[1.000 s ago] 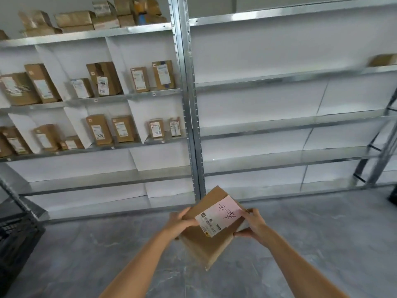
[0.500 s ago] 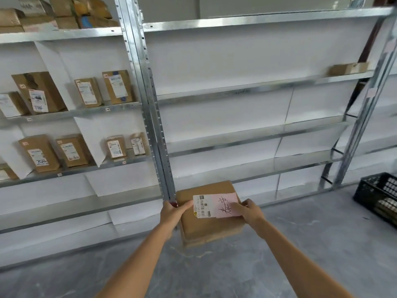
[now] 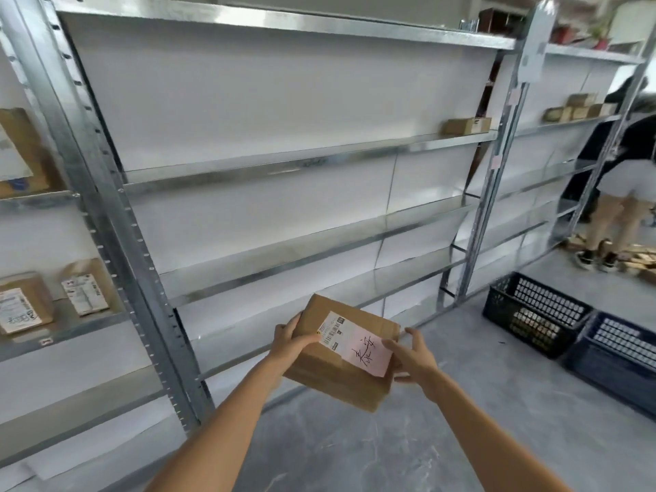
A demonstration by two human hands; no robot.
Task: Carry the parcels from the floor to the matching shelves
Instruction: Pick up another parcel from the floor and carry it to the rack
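Note:
I hold a brown cardboard parcel [image 3: 333, 378] with both hands in front of me, tilted, its pink-and-white label with handwritten characters facing up. My left hand [image 3: 293, 340] grips its left edge, and my right hand [image 3: 413, 356] grips its right edge. Behind it stands a metal shelf bay [image 3: 301, 161] with white backing; one small parcel [image 3: 465, 125] sits at the right end of an upper shelf. The left bay holds labelled parcels [image 3: 83, 291].
Two dark plastic crates [image 3: 532, 314] stand on the grey floor at the right. A person [image 3: 624, 179] stands at the far right by another shelf bay with small boxes [image 3: 578, 108]. Loose parcels [image 3: 642, 261] lie on the floor near their feet.
My view has swung to the right along the shelving, from the filled left bay to the nearly bare middle bay. The crates and the person came into sight. The parcel stays in both hands.

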